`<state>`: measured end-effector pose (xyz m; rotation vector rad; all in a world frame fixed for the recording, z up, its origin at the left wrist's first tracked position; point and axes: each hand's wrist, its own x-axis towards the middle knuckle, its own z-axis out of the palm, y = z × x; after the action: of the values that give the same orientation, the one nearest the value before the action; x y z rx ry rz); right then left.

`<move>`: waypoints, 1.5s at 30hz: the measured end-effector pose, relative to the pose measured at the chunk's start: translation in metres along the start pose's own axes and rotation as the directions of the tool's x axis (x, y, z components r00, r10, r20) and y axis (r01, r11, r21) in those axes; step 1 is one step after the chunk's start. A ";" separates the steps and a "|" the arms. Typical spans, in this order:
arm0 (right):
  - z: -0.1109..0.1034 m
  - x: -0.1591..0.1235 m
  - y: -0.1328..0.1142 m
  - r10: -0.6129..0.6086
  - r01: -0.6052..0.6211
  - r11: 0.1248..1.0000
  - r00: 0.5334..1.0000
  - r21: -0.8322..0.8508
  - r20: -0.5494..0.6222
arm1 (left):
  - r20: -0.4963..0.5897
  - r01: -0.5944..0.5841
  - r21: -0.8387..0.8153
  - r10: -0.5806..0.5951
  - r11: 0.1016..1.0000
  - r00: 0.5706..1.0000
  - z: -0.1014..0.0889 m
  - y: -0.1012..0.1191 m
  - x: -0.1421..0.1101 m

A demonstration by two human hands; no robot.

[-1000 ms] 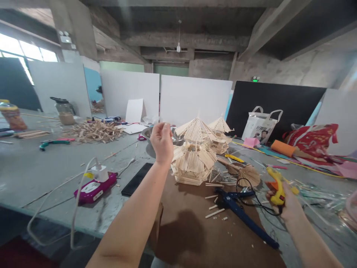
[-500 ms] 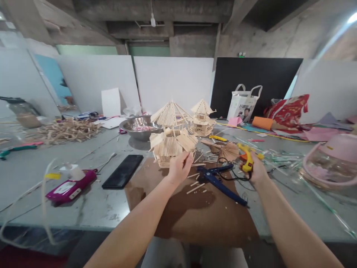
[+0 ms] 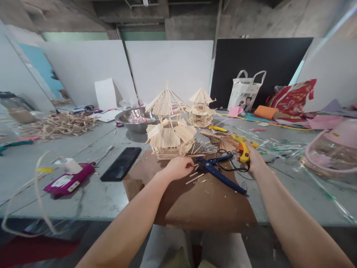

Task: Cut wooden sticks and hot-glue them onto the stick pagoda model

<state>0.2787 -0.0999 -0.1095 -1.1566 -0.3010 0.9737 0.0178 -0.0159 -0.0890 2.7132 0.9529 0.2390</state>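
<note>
A pavilion model of thin wooden sticks (image 3: 167, 137), with a pointed upper roof and a sloping lower one, stands at the middle of the table. Just in front of its base is my left hand (image 3: 180, 168), fingers curled together low over the cardboard; whatever they hold, if anything, is hidden. My right hand (image 3: 252, 158) grips a yellow hot glue gun (image 3: 244, 150) off to the right, its nozzle end pointing up and left. Between my hands lie blue-handled cutters (image 3: 220, 178) and several loose short sticks (image 3: 195, 178).
Under the work is a brown cardboard sheet (image 3: 206, 210). Left of it lie a black phone (image 3: 121, 164) and a purple power strip (image 3: 69, 180). Behind are a metal bowl (image 3: 136, 124), a smaller stick pavilion (image 3: 200, 111) and a stick pile (image 3: 60, 124). A pink-lidded container (image 3: 331, 149) stands right.
My left hand has come off the lower roof's edge and dropped toward the cardboard near the loose sticks. The right hand still holds the glue gun at about the same spot. The view has tilted down.
</note>
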 end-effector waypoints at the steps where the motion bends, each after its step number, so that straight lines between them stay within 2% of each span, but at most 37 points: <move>1: 0.000 0.000 0.000 -0.003 0.003 1.000 1.000 0.001 -0.001 | 0.025 -0.009 0.017 0.009 1.000 1.000 0.000 0.002 -0.001; 8: -0.002 0.003 0.002 -0.010 0.010 1.000 1.000 0.002 -0.003 | 0.161 -0.025 0.094 0.010 0.995 0.987 -0.001 0.004 -0.003; 12: -0.001 0.001 0.001 -0.001 0.001 1.000 1.000 0.000 0.001 | 0.178 -0.027 0.142 0.001 0.990 0.984 -0.001 0.001 -0.003; 17: -0.003 0.002 0.003 -0.011 0.011 1.000 1.000 -0.011 0.013 | 0.201 0.021 0.235 -0.070 0.972 0.977 -0.010 0.003 -0.009; 21: -0.007 0.006 0.005 -0.008 0.008 1.000 0.999 -0.004 0.045 | 0.212 0.050 0.238 -0.102 0.970 0.972 -0.015 0.005 -0.013; 25: -0.006 0.006 0.005 -0.040 0.040 0.999 0.999 0.024 0.005 | 0.229 0.054 0.239 -0.110 0.970 0.967 -0.015 0.002 -0.013; 33: -0.004 0.003 0.001 -0.005 0.005 0.999 1.000 0.043 -0.009 | 0.189 0.089 0.233 -0.135 0.968 0.973 -0.010 -0.006 -0.009; 37: -0.010 0.006 -0.003 -0.042 0.043 0.996 0.999 0.079 -0.007 | 0.156 0.112 0.225 -0.149 0.968 0.977 -0.008 -0.010 -0.007; 40: -0.019 0.008 -0.010 -0.078 0.086 0.987 0.995 0.133 -0.066 | 0.147 0.122 0.219 -0.156 0.968 0.977 -0.007 -0.015 -0.005; 45: -0.038 0.009 -0.022 -0.207 0.233 0.937 0.971 0.262 -0.122 | 0.142 0.093 0.183 -0.119 0.979 0.983 -0.004 -0.024 -0.002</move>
<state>0.3194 -0.1189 -0.1086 -0.8893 -0.2080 0.7348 0.0012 0.0019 -0.0918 2.7765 1.1172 -0.0758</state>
